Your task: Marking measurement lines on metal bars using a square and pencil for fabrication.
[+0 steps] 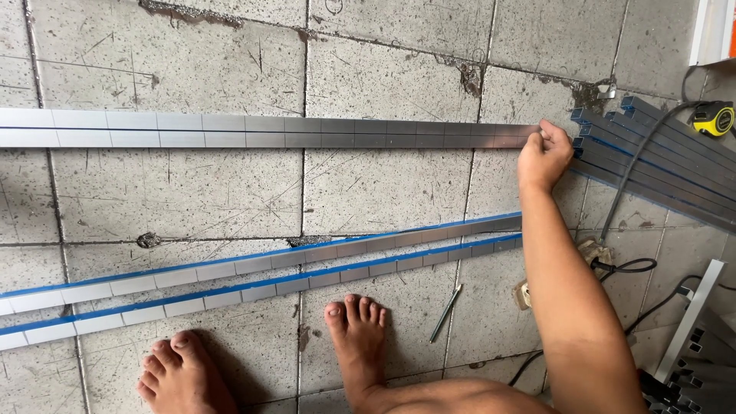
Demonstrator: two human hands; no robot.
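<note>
My right hand (pixel 543 153) reaches forward and grips the right end of a long grey metal profile (pixel 268 131) that lies across the tiled floor (pixel 383 69), its surface marked with evenly spaced lines. My left hand is out of view. Two more long profiles with blue film edges (pixel 307 253) (pixel 291 282) lie parallel nearer to me, slightly slanted. My bare feet (pixel 356 337) (pixel 180 372) rest on the floor just below them.
A stack of grey profiles with blue edges (pixel 652 157) lies at the right. A yellow tape measure (pixel 712 119) sits on it. Black cables (pixel 636 268), a green pencil (pixel 445 312) and more metal sections (pixel 690 337) are at the lower right.
</note>
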